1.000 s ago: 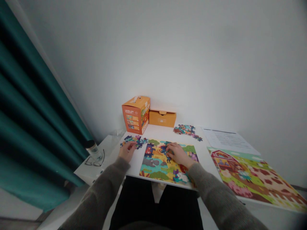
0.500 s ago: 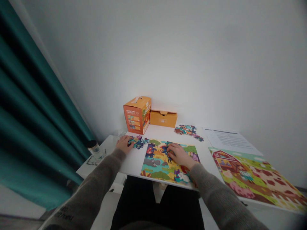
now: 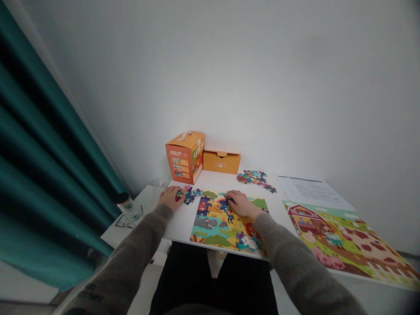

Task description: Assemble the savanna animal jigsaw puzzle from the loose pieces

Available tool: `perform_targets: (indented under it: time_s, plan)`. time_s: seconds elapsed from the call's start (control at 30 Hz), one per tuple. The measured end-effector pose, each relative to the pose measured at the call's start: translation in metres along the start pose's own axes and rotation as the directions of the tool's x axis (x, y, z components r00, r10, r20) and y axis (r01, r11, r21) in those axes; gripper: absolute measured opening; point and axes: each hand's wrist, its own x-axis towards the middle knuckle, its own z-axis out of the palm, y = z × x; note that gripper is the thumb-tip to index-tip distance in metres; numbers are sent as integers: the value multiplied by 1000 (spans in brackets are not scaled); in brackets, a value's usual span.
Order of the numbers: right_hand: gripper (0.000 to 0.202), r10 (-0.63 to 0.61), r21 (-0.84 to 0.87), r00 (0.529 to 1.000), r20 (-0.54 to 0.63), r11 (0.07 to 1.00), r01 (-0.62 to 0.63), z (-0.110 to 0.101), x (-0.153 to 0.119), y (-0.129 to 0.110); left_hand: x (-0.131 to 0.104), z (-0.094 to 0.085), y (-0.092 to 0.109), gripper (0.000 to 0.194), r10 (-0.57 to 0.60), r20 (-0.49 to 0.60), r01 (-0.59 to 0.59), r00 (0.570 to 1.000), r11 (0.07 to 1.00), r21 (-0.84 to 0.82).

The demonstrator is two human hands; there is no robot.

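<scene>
Animal puzzle board [image 3: 226, 232] sits front-centre on the white table [image 3: 277, 203], some darker pieces [image 3: 203, 205] already on it; left pile [image 3: 189, 195] and back pile [image 3: 254, 176] still loose. Left hand [image 3: 169, 197] touches the left pile, right hand [image 3: 241, 204] curls over the board, can't tell if either's gripping.

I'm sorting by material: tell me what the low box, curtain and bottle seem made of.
Low box: probably matte cardboard, by its tabbed flap. Curtain: likely cloth, softly sheened, hanging in folds. Bottle: clear glass or plastic, since it's see-through; can't tell which.
</scene>
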Motion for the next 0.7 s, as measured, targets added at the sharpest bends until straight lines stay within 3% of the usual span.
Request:
perform_targets:
  time_s: [0.23,0.7]
  plan:
    - [29,-11,29,1000,25,1000,11,-3,-2,0,0,0,-1,31,10,12,-10,1000,1000,-7]
    - [28,65,65,992,-110,996,-58,-22,-19,10,10,8,-17,28,81,-74,-97,994,964,-246]
